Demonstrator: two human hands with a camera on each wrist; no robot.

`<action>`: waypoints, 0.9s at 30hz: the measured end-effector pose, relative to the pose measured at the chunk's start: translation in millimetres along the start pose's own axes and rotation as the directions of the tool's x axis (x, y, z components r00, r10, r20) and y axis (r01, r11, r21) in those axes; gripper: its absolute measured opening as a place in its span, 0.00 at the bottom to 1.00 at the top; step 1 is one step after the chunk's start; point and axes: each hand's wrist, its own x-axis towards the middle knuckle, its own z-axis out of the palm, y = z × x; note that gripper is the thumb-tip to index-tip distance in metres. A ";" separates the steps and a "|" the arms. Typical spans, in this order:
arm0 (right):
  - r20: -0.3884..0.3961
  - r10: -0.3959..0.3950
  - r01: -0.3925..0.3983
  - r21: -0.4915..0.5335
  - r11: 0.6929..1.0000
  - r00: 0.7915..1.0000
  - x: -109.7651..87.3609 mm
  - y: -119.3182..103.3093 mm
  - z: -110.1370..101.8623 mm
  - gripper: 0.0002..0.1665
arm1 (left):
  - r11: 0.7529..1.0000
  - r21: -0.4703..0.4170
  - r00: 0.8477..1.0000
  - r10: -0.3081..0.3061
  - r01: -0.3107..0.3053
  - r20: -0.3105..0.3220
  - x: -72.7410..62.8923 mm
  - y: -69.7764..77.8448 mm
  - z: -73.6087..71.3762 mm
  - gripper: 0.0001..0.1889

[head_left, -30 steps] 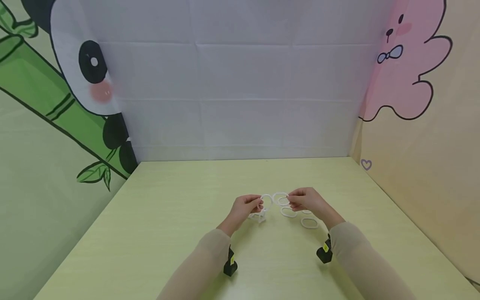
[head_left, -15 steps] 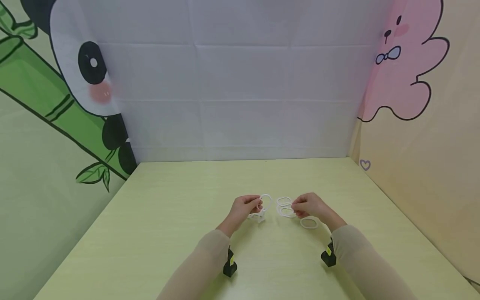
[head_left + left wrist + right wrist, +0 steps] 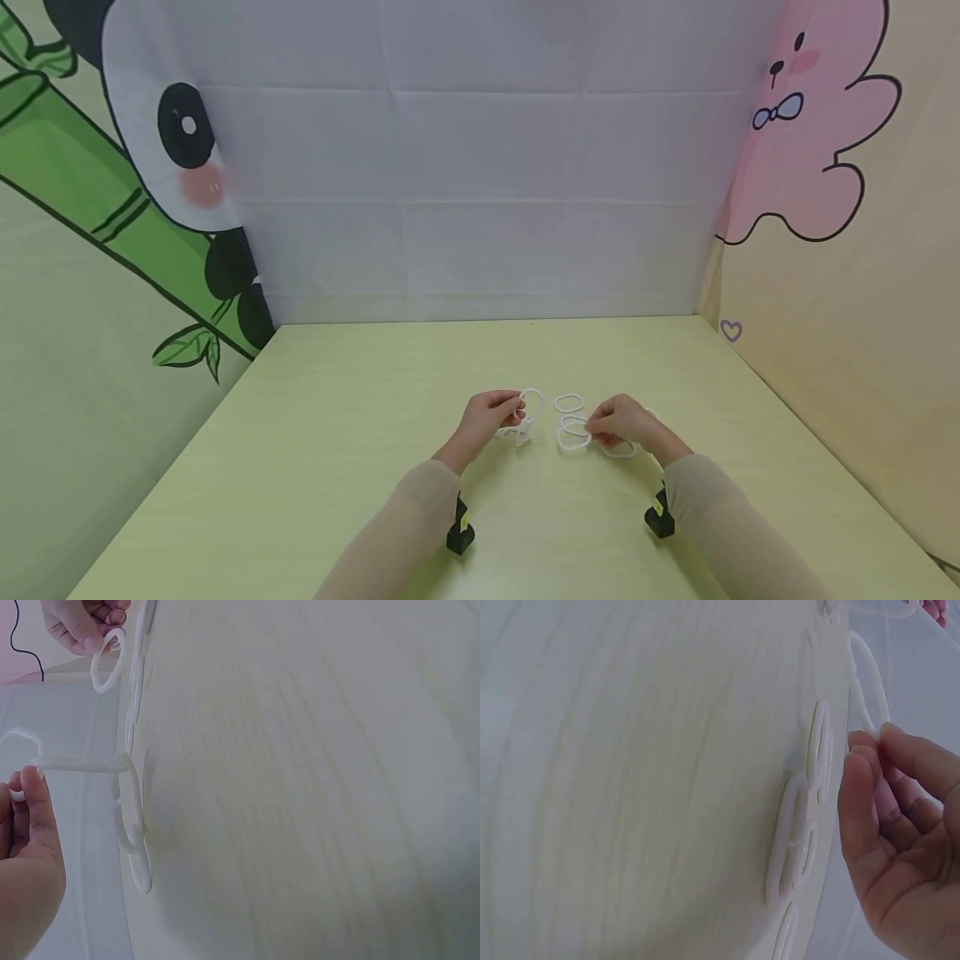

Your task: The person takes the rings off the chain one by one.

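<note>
My left hand pinches a white oval ring between thumb and fingers. More white rings hang linked from it, and the lower ones lie on the table. A little to the right, my right hand pinches a separate white oval ring by its end, held just above the table. It is apart from the left hand's chain in the left wrist view. Loose white rings lie under and around the right hand, among them one ring beyond it and another ring nearer; the right hand partly hides some.
The pale wooden table spreads around both hands. A grey-white cloth backdrop rises at its far edge, with printed panels on the left and right sides. Black wrist cameras hang beneath both sleeves.
My right hand has moved toward me and slightly right, away from the left hand, carrying its ring lower over the loose rings. My left hand and its chain stay where they were.
</note>
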 end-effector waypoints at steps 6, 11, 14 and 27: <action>-0.003 0.004 -0.004 -0.058 0.998 1.000 0.5 2.3 1.4 0.07 | 1.000 0.002 1.000 0.005 -0.005 0.000 -0.3 -0.6 -0.4 0.17; -0.009 0.035 -0.036 -0.076 0.996 0.999 1.3 4.6 4.2 0.07 | 1.000 0.002 1.000 0.001 -0.001 -0.001 -1.3 0.6 0.3 0.17; -0.011 0.056 -0.057 -0.084 0.995 0.998 1.0 4.7 5.7 0.06 | 1.000 0.001 1.000 0.001 -0.001 0.000 -1.4 0.7 0.5 0.17; -0.014 0.090 -0.091 -0.132 0.987 0.996 1.9 8.9 8.2 0.07 | 1.000 0.004 1.000 0.005 -0.005 0.008 -0.7 -2.6 0.2 0.18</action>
